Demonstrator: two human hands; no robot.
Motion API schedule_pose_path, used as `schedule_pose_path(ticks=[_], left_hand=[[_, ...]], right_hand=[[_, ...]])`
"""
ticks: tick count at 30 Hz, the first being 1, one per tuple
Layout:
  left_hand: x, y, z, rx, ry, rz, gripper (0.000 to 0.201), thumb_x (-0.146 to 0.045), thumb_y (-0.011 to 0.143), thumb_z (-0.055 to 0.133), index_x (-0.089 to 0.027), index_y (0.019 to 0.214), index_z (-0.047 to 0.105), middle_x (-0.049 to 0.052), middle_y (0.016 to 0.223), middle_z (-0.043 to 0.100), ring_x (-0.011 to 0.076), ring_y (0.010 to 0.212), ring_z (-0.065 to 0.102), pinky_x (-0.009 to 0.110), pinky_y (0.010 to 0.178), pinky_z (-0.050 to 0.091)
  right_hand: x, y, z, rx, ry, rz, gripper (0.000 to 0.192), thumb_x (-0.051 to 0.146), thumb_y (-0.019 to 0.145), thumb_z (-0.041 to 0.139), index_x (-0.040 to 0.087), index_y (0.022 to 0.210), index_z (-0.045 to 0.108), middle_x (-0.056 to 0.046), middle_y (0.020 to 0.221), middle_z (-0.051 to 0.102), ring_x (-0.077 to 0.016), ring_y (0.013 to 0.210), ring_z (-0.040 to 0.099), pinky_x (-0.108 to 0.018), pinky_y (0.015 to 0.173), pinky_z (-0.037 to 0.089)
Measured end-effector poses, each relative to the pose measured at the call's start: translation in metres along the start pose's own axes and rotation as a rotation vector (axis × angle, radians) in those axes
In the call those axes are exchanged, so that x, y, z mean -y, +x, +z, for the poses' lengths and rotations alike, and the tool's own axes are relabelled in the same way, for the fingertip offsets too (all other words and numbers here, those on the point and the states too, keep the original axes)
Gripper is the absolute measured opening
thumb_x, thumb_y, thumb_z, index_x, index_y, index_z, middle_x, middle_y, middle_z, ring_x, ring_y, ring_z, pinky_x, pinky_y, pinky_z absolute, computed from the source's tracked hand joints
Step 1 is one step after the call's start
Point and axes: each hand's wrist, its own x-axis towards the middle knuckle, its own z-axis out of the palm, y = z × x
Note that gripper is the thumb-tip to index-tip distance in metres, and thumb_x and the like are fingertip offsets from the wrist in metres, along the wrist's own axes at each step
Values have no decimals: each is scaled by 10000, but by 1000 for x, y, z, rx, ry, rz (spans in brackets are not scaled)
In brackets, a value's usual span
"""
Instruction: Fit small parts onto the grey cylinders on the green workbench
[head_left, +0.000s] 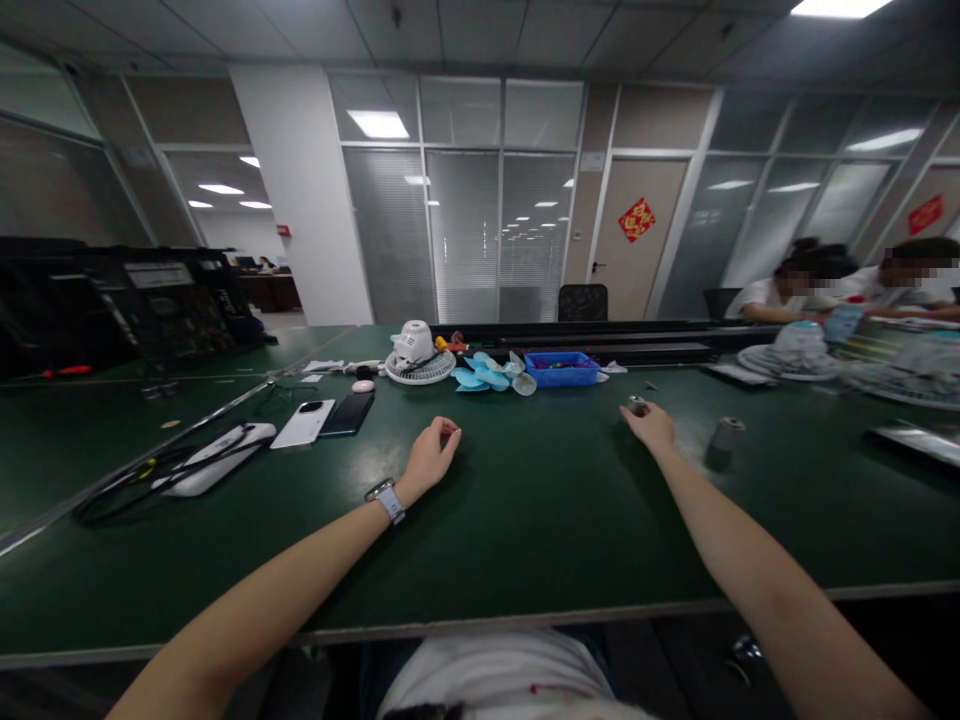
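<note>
My right hand point(652, 426) reaches out over the green table, its thumb and fingers closed around a small grey metal cylinder point(637, 404). The kind of part is too small to tell. A second, similar metal cylinder point(728, 434) stands upright on the table, right of that hand and apart from it. My left hand point(430, 456), with a watch on the wrist, rests near the table's middle. Its fingers are curled in and pressed together. Whether anything sits between those fingertips I cannot make out.
Across the far side lie a white fan housing point(415, 347), light-blue fan blades point(484, 374) and a blue tray point(564, 374) of small parts. Phones point(303, 424) and a white device with black cable point(221, 460) lie left. Two people point(799, 285) sit at the right by more fan parts.
</note>
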Motion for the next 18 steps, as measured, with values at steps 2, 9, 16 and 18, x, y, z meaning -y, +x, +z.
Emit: schedule_pose_path(ticks=[2,9,16,18], left_hand=[[3,1,1,8,-3,-2,217,-401,916,493,-204,974,561,70,954,682,208,876,655,340,760,509],[4,0,1,19,5,17,196,-382,918,492,-204,972,555,62,929,683,200,853,658,336,737,516],[-5,-4,-1,3,53,149,202,-372,926,508,-212,1000,607,64,979,682,205,914,643,361,826,518],[-12,-6,-2,11,70,216,224,-376,934,508,-212,1035,623,66,1002,686,212,959,631,377,878,506]], right_hand=[[1,-1,0,1,-1,9,463,507,800,642,145,1085,696,-163,1049,715,-303,1000,665,-378,837,512],[5,-7,-7,-16,-9,6,419,485,804,636,147,1040,712,-162,1027,721,-304,973,670,-389,814,515],[81,-59,-6,94,144,-203,446,528,800,657,165,1054,713,-130,1017,730,-282,924,678,-374,786,515],[112,-93,1,234,283,-342,447,534,786,677,165,1037,714,-107,964,737,-247,849,683,-351,756,519]])
